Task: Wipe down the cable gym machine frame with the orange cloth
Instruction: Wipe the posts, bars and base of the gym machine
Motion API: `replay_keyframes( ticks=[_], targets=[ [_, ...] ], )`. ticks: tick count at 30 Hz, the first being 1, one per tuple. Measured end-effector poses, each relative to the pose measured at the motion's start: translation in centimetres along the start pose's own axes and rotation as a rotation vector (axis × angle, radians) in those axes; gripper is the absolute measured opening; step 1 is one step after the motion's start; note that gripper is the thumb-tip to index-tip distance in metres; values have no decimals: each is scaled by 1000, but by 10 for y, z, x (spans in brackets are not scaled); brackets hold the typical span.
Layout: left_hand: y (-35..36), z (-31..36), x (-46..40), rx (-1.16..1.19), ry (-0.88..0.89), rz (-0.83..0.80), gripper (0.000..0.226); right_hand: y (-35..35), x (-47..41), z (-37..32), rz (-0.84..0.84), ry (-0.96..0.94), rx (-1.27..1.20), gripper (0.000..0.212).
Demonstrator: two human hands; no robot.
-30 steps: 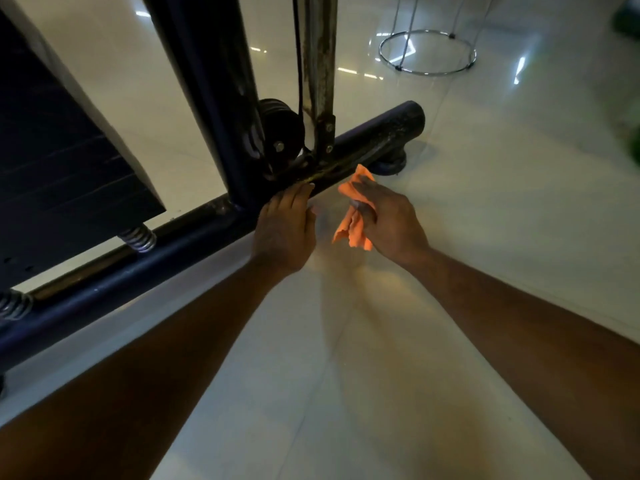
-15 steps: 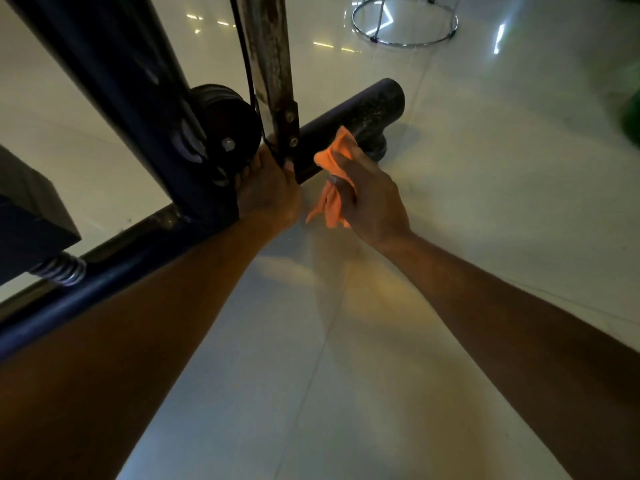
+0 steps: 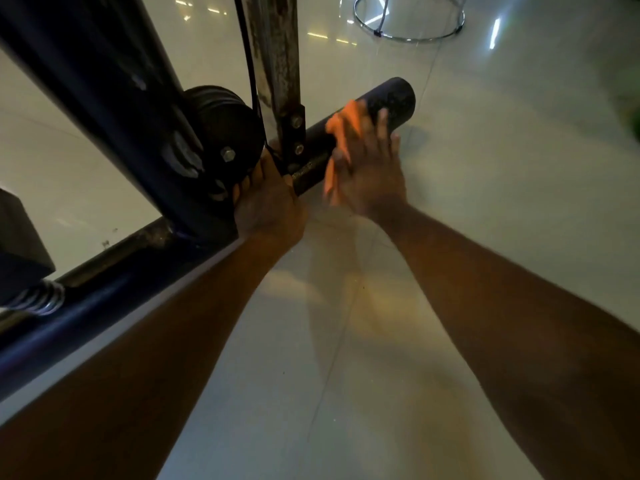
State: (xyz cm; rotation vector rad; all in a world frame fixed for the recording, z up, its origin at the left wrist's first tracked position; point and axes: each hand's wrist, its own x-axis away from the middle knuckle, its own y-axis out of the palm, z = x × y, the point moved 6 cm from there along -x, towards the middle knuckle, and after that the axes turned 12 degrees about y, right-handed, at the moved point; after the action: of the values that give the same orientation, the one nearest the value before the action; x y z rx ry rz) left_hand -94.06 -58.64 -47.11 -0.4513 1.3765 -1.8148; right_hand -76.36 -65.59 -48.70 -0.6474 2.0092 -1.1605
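Orange cloth [image 3: 341, 128] under right hand [image 3: 369, 171] near base tube's open end [image 3: 398, 98]; left hand [image 3: 268, 206] gripping frame.

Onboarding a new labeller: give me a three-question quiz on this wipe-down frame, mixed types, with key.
1. True or false: the orange cloth lies on the floor, away from both hands.
2. Multiple choice: where is the right hand working?
A. on the chrome ring stand
B. on the base tube near its open end
C. on the coil spring
3. Fill in: the left hand rests at the foot of the rusty ____, beside the pulley.

Key: 1 false, the right hand presses it on the base tube. 2 B. 3 upright.
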Motion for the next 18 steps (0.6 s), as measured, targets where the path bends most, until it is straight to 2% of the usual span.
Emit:
replay_keyframes(
  ticks=[2, 5, 8, 11, 15, 18],
  targets=[
    [4, 0, 1, -42, 7, 36, 67, -1, -5, -7, -18, 43, -83, 65],
    [6, 5, 3, -119, 7, 87, 68, 8, 20, -48, -66, -138, -139, 61],
    [9, 6, 4, -158, 13, 172, 70, 5, 21, -40, -71, -255, -114, 59],
    [11, 4, 3, -174, 26, 282, 69, 1, -2, -16, -49, -198, -68, 57],
    [14, 4, 3, -167, 11, 275, 71, 2, 1, -22, -25, -19, -156, 54],
    [11, 6, 1, -168, -2, 270, 70, 0, 14, -36, -134, -84, -148, 56]
  ],
)
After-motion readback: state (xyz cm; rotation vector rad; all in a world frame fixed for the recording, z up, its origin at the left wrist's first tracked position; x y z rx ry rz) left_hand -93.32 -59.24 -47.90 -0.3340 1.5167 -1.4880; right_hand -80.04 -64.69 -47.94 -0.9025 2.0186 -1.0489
